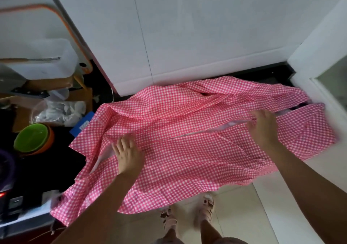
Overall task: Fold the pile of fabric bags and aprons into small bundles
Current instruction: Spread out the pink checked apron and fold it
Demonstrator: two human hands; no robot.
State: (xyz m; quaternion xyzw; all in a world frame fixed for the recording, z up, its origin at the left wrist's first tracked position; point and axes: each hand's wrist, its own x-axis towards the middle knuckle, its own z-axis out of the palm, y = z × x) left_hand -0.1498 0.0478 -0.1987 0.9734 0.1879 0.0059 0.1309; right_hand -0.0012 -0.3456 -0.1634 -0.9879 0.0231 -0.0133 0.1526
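A large pink-and-white checked apron (180, 149) lies spread across the dark countertop (47, 161), its near edge hanging over the front. My left hand (127, 155) lies flat on the left part of the cloth with fingers spread. My right hand (262, 129) rests on the right part, fingers over a fold edge where the white underside shows; whether it pinches the cloth is unclear.
A green bowl (32, 140) nested in an orange one stands at the left, with a clear plastic bag (58, 112), a blue card (82, 125) and a white box (47, 57) behind. White wall tiles (187, 27) rise at the back, a white ledge (319, 65) at the right.
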